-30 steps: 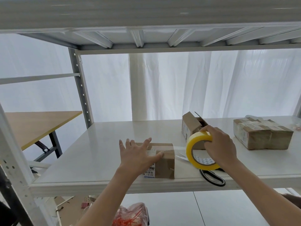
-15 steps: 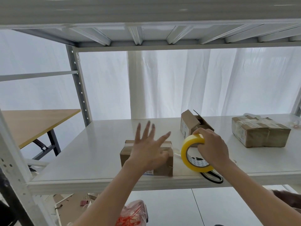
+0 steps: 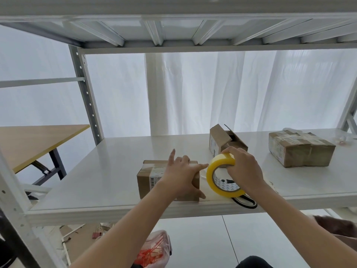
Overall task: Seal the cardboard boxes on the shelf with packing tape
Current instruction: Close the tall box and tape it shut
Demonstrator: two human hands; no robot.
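Fingers (image 3: pixel 200 166) straight and spread, pressed the left hand (image 3: pixel 181 173) flat on top of the small cardboard box (image 3: pixel 147 180) near the front edge of the shelf (image 3: pixel 96 182). Gripped the yellow tape roll (image 3: pixel 222 158) in the right hand (image 3: pixel 245 169), fingers curled round its rim, just right of the box.

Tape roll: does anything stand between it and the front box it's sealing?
Nothing visible blocks it. The tape roll, gripped by the right hand, sits just right of the front box; only pulled tape spans the gap. The left hand rests on the box.
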